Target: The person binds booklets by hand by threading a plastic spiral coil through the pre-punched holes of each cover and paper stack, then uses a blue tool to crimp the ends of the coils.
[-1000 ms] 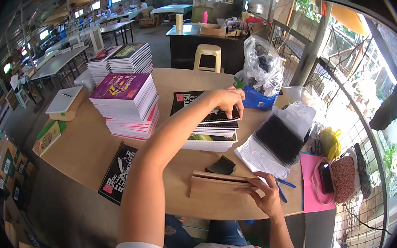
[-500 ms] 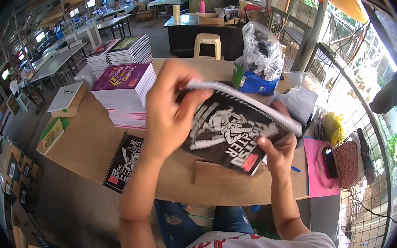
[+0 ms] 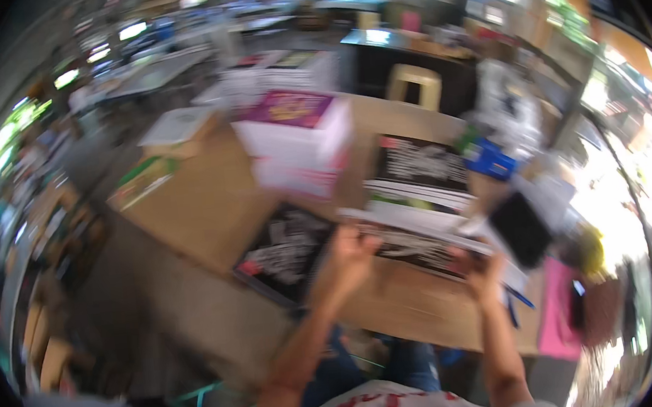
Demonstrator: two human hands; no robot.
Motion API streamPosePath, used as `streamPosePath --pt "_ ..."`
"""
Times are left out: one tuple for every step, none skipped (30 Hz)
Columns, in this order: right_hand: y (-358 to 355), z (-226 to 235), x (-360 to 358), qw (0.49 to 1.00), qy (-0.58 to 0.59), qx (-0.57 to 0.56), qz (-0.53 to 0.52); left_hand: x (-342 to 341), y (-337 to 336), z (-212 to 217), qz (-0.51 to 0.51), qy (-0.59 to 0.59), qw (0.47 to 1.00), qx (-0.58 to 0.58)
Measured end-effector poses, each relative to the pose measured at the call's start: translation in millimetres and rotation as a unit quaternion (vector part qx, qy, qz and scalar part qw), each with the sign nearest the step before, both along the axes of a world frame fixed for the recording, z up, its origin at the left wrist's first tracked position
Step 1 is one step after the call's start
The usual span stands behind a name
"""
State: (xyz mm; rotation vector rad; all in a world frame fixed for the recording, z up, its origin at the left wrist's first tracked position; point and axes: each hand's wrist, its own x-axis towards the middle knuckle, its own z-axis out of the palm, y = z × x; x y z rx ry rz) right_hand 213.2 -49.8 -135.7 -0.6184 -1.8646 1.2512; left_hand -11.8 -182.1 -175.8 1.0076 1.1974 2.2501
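The whole view is smeared by motion. Between my hands is a spiral notebook (image 3: 424, 258) with a black cover and white print, tilted so its pale long edge faces up. My left hand (image 3: 346, 257) is closed on its left end. At the right end my right hand (image 3: 484, 271) grips it too, thumb toward the cover. Just beyond lies a short pile of notebooks (image 3: 420, 166), black cover on top. Another black notebook (image 3: 287, 252) lies flat on the table, left of my left hand.
A tall stack of purple-covered books (image 3: 298, 148) stands on the brown table (image 3: 207, 221), with more stacks (image 3: 291, 71) behind. Rightward are a blue box (image 3: 490, 160), plastic bags (image 3: 510, 106), a blue pen (image 3: 520, 297) and a pink sheet (image 3: 556, 307). A beige stool (image 3: 416, 83) stands beyond.
The held notebook has come down from a raised, cover-showing tilt to a steeper one near the table. My left hand has dropped toward me. The view has swung left, uncovering the pile behind.
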Motion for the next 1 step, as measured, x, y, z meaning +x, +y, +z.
streamPosePath --pt "-5.9 -0.7 -40.9 0.998 0.019 -0.006 0.053 6.4 10.6 -0.7 0.046 0.132 0.989 -0.053"
